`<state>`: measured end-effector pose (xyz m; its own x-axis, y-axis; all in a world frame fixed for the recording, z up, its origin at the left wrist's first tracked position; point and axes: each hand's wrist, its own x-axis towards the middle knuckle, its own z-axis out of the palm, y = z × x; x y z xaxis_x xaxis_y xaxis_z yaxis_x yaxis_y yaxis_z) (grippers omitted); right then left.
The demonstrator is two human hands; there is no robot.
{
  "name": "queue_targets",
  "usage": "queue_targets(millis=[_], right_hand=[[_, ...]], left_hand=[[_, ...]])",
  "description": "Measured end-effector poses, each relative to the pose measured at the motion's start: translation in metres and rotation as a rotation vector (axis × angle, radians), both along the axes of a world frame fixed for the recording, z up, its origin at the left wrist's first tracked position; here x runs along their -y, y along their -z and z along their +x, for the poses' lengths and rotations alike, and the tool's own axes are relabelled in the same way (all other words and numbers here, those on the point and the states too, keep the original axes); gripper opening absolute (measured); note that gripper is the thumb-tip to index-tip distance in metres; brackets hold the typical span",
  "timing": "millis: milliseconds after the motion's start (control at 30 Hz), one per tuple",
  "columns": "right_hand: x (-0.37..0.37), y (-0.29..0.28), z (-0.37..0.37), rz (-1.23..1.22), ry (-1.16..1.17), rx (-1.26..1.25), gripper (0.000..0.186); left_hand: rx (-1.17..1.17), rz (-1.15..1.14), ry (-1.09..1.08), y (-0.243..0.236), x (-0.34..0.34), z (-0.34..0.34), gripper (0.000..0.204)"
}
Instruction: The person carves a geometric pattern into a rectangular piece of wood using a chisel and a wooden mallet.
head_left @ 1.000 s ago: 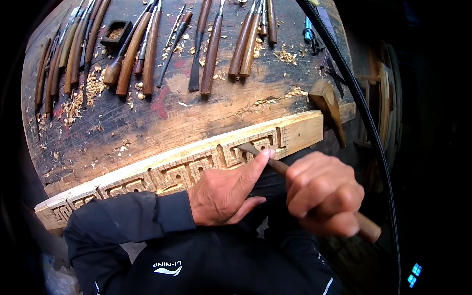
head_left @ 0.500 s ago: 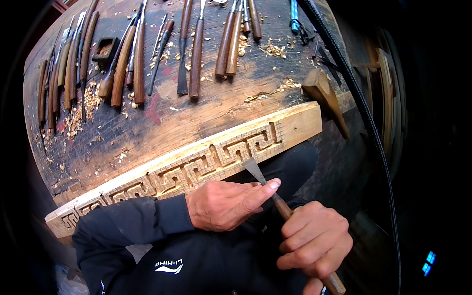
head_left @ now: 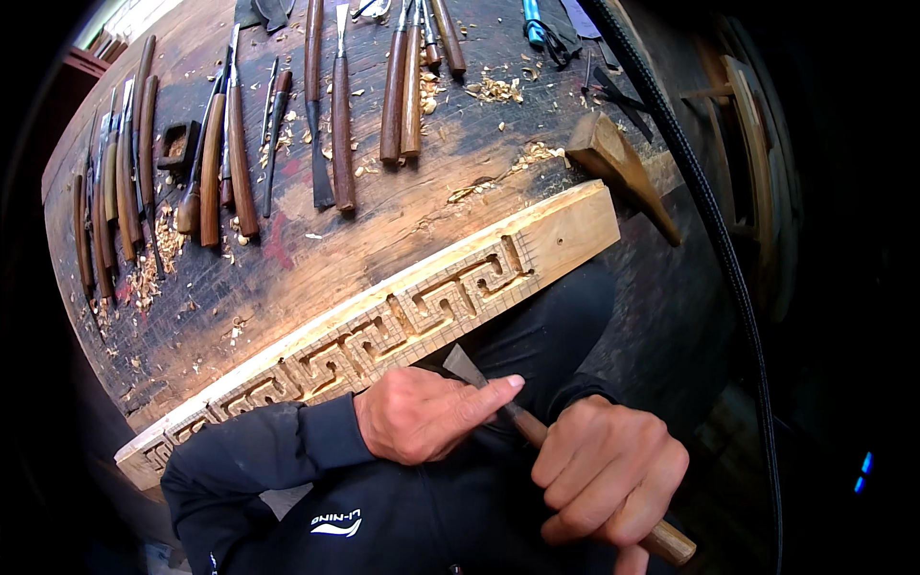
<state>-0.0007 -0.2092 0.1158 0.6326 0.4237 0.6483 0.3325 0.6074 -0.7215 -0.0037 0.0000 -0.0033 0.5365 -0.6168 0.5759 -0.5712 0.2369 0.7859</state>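
A flat-bladed chisel [head_left: 467,368] with a wooden handle lies at a slant across my lap. My right hand [head_left: 610,471] is wrapped round its handle, whose butt sticks out below the fist. My left hand [head_left: 414,414] holds the chisel near the blade, one digit stretched across the shank and the other fingers curled, partly hidden. The blade tip is just off the lower edge of a long pale wooden board [head_left: 565,240]. A meander pattern is carved into the board's face over a pencilled grid. My left sleeve hides part of its left end.
Several wood-handled chisels [head_left: 342,134] lie along the far side of the scarred workbench [head_left: 316,264]. A wooden mallet [head_left: 623,172] rests beyond the board's right end. Shavings [head_left: 158,264] are scattered about. A small dark box [head_left: 177,144] stands among the tools. A black braided cable [head_left: 704,187] hangs at right.
The chisel blade has drawn back from the carved face towards me and left, and both hands still hold it. The view has shifted, so the bench and board appear slightly turned.
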Motion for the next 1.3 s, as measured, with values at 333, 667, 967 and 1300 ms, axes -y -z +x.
queue_targets(millis=[333, 667, 967, 1300], right_hand=[[-0.033, 0.034, -0.037, 0.188, 0.849, -0.172, 0.056], [0.005, 0.039, -0.007, 0.027, 0.321, -0.006, 0.073], [0.004, 0.047, 0.013, 0.005, 0.724, -0.327, 0.071], [0.009, 0.046, -0.007, 0.032, 0.711, -0.033, 0.069]], left_hand=[[0.015, 0.126, -0.124, -0.027, 0.02, -0.006, 0.067], [0.095, 0.153, -0.194, -0.005, 0.026, -0.004, 0.074], [0.055, 0.172, -0.193, 0.001, 0.032, -0.001, 0.089], [0.094, 0.079, -0.15, 0.003, 0.029, -0.002, 0.072]])
